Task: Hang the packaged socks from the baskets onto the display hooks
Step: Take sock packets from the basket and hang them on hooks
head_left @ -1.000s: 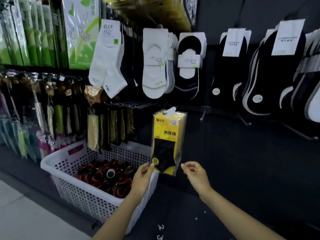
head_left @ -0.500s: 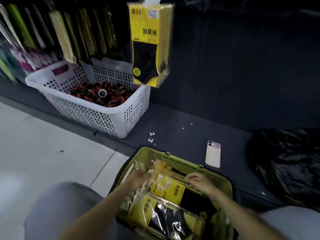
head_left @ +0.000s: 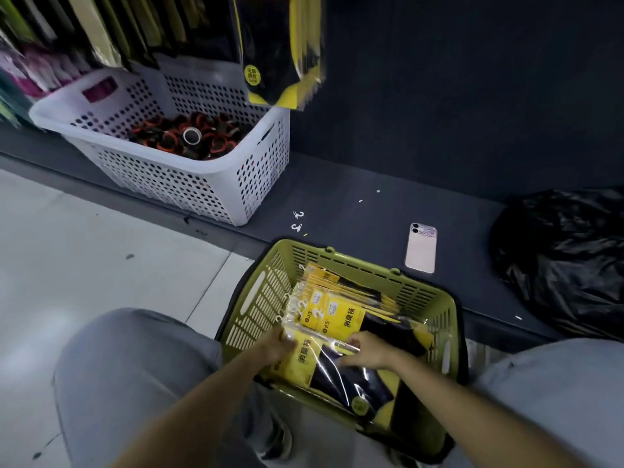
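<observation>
Key relation: the top pack (head_left: 324,366) lies directly under both hands, its long axis running from upper left to lower right.
Left hand (head_left: 278,346): nearer the header end, fingers curled on that corner.
Right hand (head_left: 368,351): fingers bent over the upper edge; I cannot tell whether they grip.
Place: in the green basket (head_left: 371,265), lower centre.
Look: glossy clear film, yellow card, black socks.

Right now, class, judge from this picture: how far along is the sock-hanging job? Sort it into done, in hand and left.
Done: yellow sock packs already hang above the white basket. In hand: the left hand and right hand rest on the top pack in the green basket; whether their grip has closed is unclear. Left: a stack of packs lies behind it, all to hang.
</observation>
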Available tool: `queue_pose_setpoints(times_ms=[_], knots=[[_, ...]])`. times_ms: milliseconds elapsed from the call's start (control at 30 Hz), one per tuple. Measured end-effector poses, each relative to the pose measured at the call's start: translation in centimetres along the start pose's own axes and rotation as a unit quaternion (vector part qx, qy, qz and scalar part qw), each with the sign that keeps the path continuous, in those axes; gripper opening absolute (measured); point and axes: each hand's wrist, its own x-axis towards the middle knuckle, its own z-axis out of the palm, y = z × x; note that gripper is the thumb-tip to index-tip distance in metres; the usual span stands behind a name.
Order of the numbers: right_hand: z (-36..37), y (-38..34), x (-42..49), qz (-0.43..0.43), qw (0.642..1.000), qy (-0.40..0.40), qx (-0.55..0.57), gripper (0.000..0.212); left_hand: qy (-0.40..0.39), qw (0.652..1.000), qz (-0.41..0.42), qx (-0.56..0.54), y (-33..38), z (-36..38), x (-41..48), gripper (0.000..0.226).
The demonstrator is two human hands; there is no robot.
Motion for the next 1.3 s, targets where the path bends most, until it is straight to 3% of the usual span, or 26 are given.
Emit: queue_pose_setpoints(times_ms=[133, 267, 433, 467, 533, 600, 667, 767, 867, 900, 967, 1133, 1300], knots=[[0.7, 0.5, 0.2, 0.008, 1.0, -0.011, -0.014, 0.086, 0.006, 0.999, 0.024, 0.023, 0.1, 0.6, 0.0, 0.041], [-0.5, 0.1, 0.3, -0.019, 1.0, -0.009, 0.008, 0.082, 0.038, 0.997, 0.03, -0.064, 1.2, 0.5, 0.7, 0.051], [-4.0, -2.4, -0.4, -0.088, 0.968, 0.131, 0.194, 0.065, 0.266, 0.943, 0.068, -0.188, 4.7, -1.9, 0.9, 0.104], [-4.8, -3.0, -0.8, -0.102, 0.954, 0.145, 0.243, 0.059, 0.269, 0.936, 0.07, -0.216, 5.4, -2.6, 0.9, 0.108], [-6.3, -4.5, -1.7, -0.138, 0.927, 0.154, 0.312, 0.053, 0.168, 0.926, 0.071, -0.33, 6.9, -3.8, 0.3, 0.114], [-7.5, -5.8, -2.6, -0.154, 0.912, 0.173, 0.338, 0.056, 0.032, 0.911, 0.08, -0.403, 8.5, -4.8, -0.5, 0.11], [-8.6, -6.7, -3.1, -0.154, 0.905, 0.182, 0.352, 0.061, -0.015, 0.908, 0.109, -0.405, 10.0, -5.7, -1.0, 0.098], [-10.7, -8.4, -4.4, -0.196, 0.896, 0.187, 0.352, 0.043, 0.014, 0.894, 0.154, -0.42, 11.9, -6.9, -1.2, 0.091], [-13.6, -11.4, -6.1, -0.248, 0.875, 0.257, 0.328, 0.028, 0.061, 0.894, 0.209, -0.391, 14.3, -8.9, -2.9, 0.07], [-14.6, -12.5, -6.5, -0.27, 0.859, 0.285, 0.328, 0.028, 0.075, 0.888, 0.241, -0.385, 15.1, -9.6, -3.2, 0.036], [-16.3, -14.8, -7.4, -0.31, 0.829, 0.325, 0.335, 0.027, 0.096, 0.875, 0.281, -0.382, 16.5, -10.9, -3.9, 0.03], [-18.2, -19.9, -8.6, -0.37, 0.779, 0.35, 0.365, 0.02, 0.155, 0.849, 0.336, -0.377, 19.5, -14.1, -4.8, 0.034], [-19.4, -23.1, -8.8, -0.398, 0.758, 0.342, 0.387, 0.019, 0.18, 0.826, 0.393, -0.362, 20.7, -17.4, -5.9, 0.037]])
